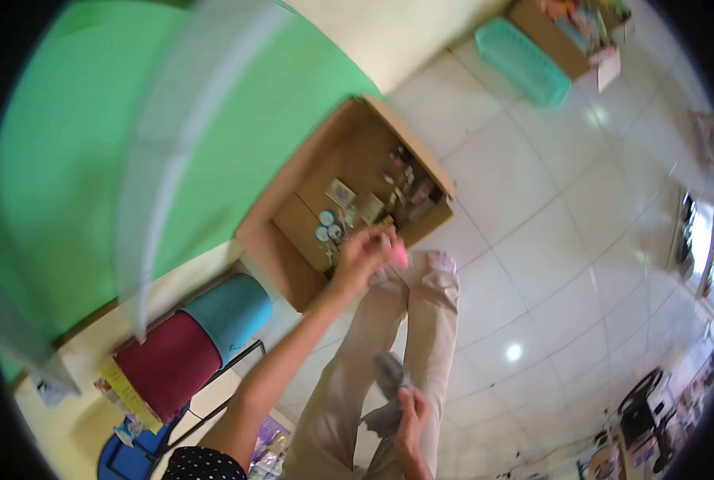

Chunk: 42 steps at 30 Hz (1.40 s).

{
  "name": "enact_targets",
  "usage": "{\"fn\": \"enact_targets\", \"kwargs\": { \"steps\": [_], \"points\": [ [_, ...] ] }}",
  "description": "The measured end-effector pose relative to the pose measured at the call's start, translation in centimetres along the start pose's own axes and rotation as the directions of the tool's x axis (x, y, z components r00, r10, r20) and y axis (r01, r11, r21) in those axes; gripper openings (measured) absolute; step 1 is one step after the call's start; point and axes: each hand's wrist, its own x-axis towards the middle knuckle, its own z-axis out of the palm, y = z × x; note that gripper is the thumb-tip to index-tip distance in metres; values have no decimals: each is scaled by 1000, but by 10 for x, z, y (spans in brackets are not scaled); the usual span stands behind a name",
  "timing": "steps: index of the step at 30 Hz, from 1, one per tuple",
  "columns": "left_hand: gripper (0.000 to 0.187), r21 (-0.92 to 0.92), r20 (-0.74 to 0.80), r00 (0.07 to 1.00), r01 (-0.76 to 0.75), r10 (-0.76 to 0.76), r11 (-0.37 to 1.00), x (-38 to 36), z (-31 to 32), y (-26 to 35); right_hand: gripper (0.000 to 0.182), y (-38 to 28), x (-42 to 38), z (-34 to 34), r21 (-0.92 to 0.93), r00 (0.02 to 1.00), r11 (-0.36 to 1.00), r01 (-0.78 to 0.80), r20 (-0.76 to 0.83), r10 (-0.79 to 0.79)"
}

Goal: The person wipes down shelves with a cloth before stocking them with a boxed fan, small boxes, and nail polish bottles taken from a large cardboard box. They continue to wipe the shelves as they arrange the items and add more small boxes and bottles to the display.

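My left hand (360, 258) is stretched out over the near edge of an open cardboard box (297, 276). Its fingers are closed around a small pink object (398, 254), whose kind I cannot make out. Lower down, in front of my legs, my right hand (410, 414) grips a crumpled grey cloth (387, 392). Inside the box lie several small items, among them round white-lidded jars (326, 218), a small card-like box (341, 193) and a pale small carton (370, 209). Little bottles or tubes (401, 172) line its right side. My left hand hides part of the contents.
A green wall panel (77, 160) rises behind the box. To the left stand a teal bin (229, 316) and a dark red bin (169, 364). A turquoise basket (521, 62) and another filled cardboard box (553, 36) sit on the tiled floor (525, 208) at upper right.
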Motion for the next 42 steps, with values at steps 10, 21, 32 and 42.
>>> {"fn": "enact_targets", "kwargs": {
  "steps": [10, 21, 32, 42],
  "points": [
    [29, 31, -148, 905, -400, 400, 916, -284, 85, 166, 37, -141, -192, 80, -487, 247, -41, 873, 512, -823],
    [23, 210, -409, 564, -707, 717, 676, -401, 74, 245, 41, -170, -312, 144, -153, 13, -205, 967, 831, -556],
    [28, 377, -268, 540, -703, 798, 603, -401, 50, 262, 28, -164, -310, 155, -119, 240, 249, 961, 808, -538],
    [16, 365, -175, 338, -850, 925, 379, -331, -23, 348, 29, -173, -301, 127, -152, 381, 376, 914, 642, -666]
  ]
}}
